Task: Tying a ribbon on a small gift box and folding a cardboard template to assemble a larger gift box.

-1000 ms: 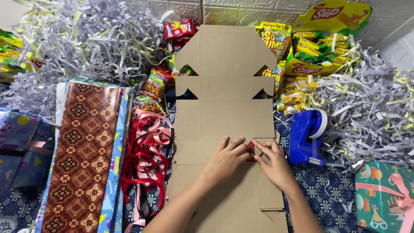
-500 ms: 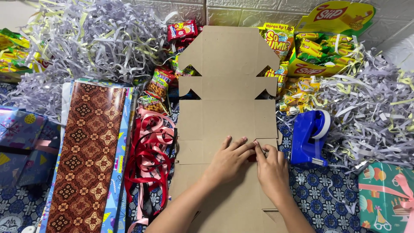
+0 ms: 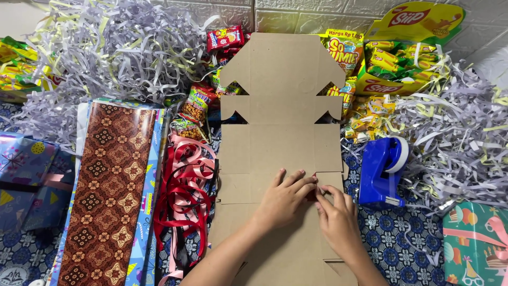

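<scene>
A flat, unfolded brown cardboard box blank [image 3: 280, 122] lies in the middle of the patterned blue surface. My left hand [image 3: 283, 198] rests palm down on its lower half, fingers spread toward a cut on the right side. My right hand [image 3: 338, 220] sits beside it, fingertips pinching the edge of a small side flap where the two hands meet. A little red shows between the fingers; what it is cannot be told.
A blue tape dispenser [image 3: 382, 169] stands right of the cardboard. Red and pink ribbons [image 3: 185, 190] and brown patterned wrapping paper [image 3: 108, 196] lie to the left. Shredded paper [image 3: 111, 47], snack packets [image 3: 225, 37] and a wrapped teal gift [image 3: 476, 243] surround them.
Both hands shifted slightly down and closer together on the cardboard's right flap. The camera view moved a little.
</scene>
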